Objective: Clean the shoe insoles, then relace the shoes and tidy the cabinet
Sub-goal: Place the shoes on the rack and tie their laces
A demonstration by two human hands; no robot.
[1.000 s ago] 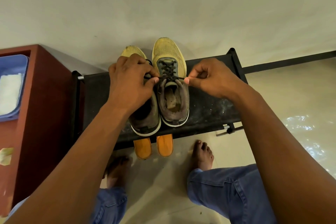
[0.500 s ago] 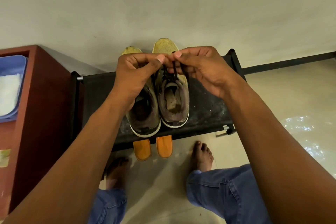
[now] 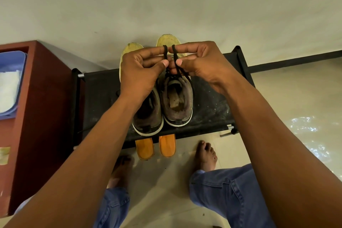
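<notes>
A black fabric shelf point(image 3: 103, 98) on a metal frame is set against the wall, and two yellow-toed shoes point(image 3: 176, 102) are stood side by side on it, touching. Beneath its front edge, two orange insoles point(image 3: 155, 147) are laid on the tiled floor point(image 3: 277, 116).

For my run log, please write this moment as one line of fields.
step: tying lace | left hand: pinches lace loop | right hand: pinches other loop | shoe: right shoe on black rack | insoles: below rack

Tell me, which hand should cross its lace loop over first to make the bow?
Probably the right hand. Both hands pinch a loop of the black lace above the right shoe, but the left hand reaches across the left shoe.
</notes>
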